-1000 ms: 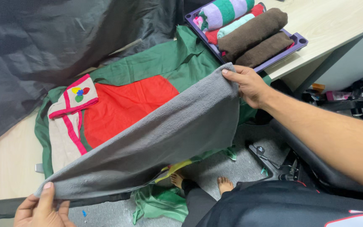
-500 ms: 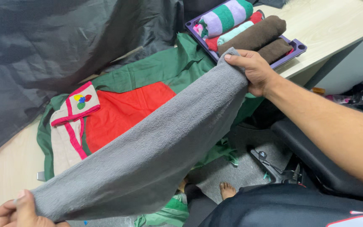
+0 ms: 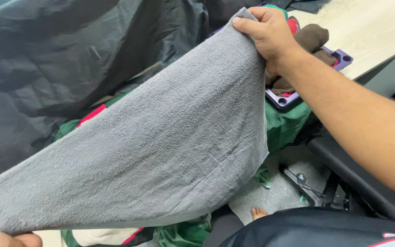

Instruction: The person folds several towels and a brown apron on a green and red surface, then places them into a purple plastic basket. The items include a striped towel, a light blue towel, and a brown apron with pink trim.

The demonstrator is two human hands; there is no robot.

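A large grey towel [image 3: 161, 142] is stretched out in the air between my two hands and fills the middle of the view. My right hand [image 3: 266, 34] pinches its far corner high up, just in front of the purple tray [image 3: 339, 57]. My left hand [image 3: 5, 238] grips the near corner at the bottom left edge, only partly in view. The towel hides most of the green and red cloth [image 3: 284, 126] lying on the table beneath it.
The purple tray holds rolled brown towels [image 3: 314, 39] on a light wooden tabletop [image 3: 371, 27]. Black sheeting [image 3: 69, 55] covers the back left. Below, grey floor [image 3: 275, 192], a bare foot [image 3: 258, 212] and a chair base [image 3: 307, 185] show.
Both hands lifted the grey towel and spread it wider; my right hand rose up and back in front of the tray. The towel now covers the red and green cloth.
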